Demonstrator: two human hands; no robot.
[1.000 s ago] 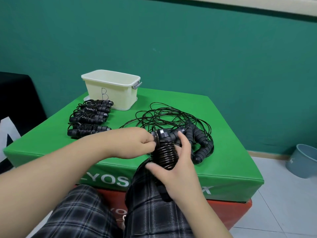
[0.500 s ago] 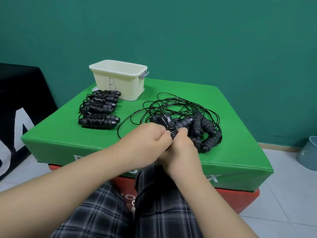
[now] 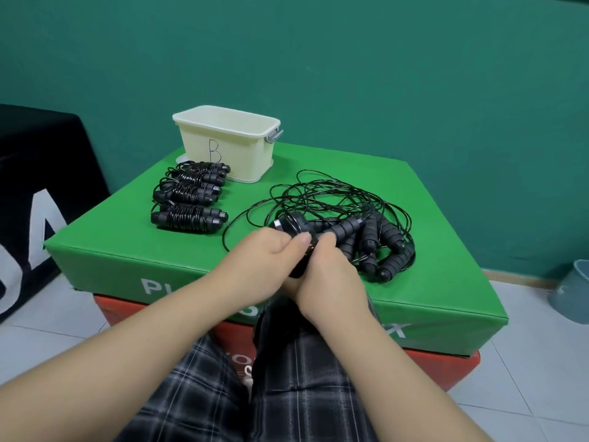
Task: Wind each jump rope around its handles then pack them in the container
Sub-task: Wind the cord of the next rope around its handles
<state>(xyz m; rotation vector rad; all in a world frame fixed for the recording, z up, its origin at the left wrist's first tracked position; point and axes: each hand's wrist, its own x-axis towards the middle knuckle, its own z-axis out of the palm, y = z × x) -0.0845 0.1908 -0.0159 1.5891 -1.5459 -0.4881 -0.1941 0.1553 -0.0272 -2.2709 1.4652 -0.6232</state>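
- At the centre of the frame, a wound jump rope (image 3: 294,237) is gripped by both hands at the near edge of the green mat (image 3: 127,237).
- The left hand (image 3: 264,260) is curled round the bundle, thumb pressed on top; the right hand (image 3: 331,275) is closed on its lower part. The cord's end appears to be getting tucked, though the exact pinch is hidden.
- To the right of centre, a tangled pile of unwound ropes (image 3: 357,224) is seen, thin black cord looped loosely over ribbed handles.
- At centre left, several finished bundles (image 3: 188,199) are laid in a row, just in front of the cream container (image 3: 229,141) marked "B" in the upper middle; nothing is seen packed in it yet.
- Handling is judged as follows: the cord looks light, limp and springy, so coils could slip loose if released; the handles look stiff and grippy, so a hold is best taken there, across the wraps.
- Snagging is a risk when the next rope is pulled from the pile.
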